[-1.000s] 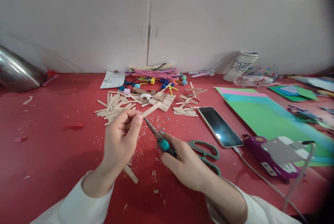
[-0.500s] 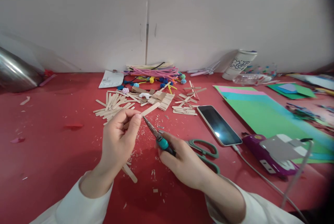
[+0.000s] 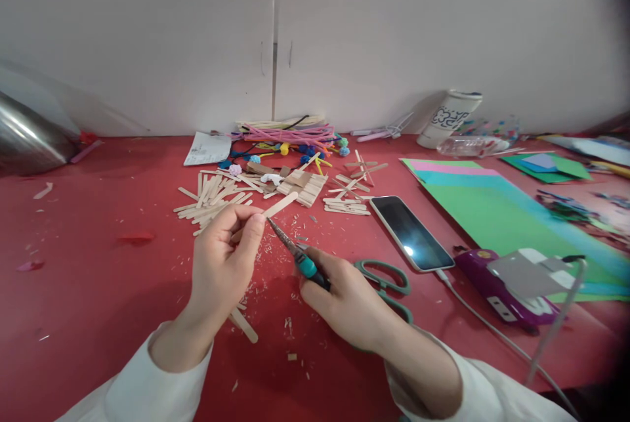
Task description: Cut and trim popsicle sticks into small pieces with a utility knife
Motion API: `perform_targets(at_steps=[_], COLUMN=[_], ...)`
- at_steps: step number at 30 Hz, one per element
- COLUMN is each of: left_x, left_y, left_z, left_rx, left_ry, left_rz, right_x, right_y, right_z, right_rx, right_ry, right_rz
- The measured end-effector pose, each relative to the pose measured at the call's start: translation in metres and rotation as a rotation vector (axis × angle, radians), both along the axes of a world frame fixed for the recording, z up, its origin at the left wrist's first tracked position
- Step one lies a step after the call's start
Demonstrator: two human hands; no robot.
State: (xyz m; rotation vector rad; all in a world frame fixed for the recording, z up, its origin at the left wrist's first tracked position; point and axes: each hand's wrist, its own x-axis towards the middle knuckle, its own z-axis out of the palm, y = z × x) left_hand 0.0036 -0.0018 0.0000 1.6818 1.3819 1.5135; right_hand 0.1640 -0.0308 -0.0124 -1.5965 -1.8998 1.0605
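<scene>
My left hand (image 3: 224, 264) is closed around a wooden craft stick (image 3: 281, 205), pinching it between thumb and fingers so its rounded end points up and right. My right hand (image 3: 347, 300) grips a small tool with a teal collar (image 3: 295, 253); its dark metal tip touches the stick just beside my left thumb. Wood shavings (image 3: 268, 258) lie scattered on the red table (image 3: 98, 291) under both hands. Another craft stick (image 3: 242, 324) rests on the table below my left wrist.
Green-handled scissors (image 3: 388, 281) lie right of my right hand. A phone (image 3: 411, 233) with a cable, a purple glue gun (image 3: 506, 281), coloured paper sheets (image 3: 492, 212), a pile of craft sticks (image 3: 216, 197), pipe cleaners (image 3: 290, 134) and a paper cup (image 3: 447, 119) fill the back and right.
Both hands hold their grips; the tool tip stays against the stick near my left thumb. The view has shifted slightly, nothing else has moved.
</scene>
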Motion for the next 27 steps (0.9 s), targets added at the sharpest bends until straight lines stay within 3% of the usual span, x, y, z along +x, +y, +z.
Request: perform_targets(at_steps=[10, 20, 27], left_x=[0.0, -0.009, -0.013], left_y=[-0.001, 0.002, 0.011], left_z=[0.001, 0.004, 0.002], left_rx=[-0.047, -0.068, -0.167], left_ry=[-0.013, 0.136, 0.037], left_rz=[-0.058, -0.194, -0.279], right_x=[0.001, 0.0, 0.001], right_y=[0.0, 0.0, 0.0], right_z=[0.001, 0.006, 0.004], right_rx=[0.016, 0.078, 0.091], right_ry=[-0.034, -0.179, -0.205], right_rz=[-0.006, -0.002, 0.007])
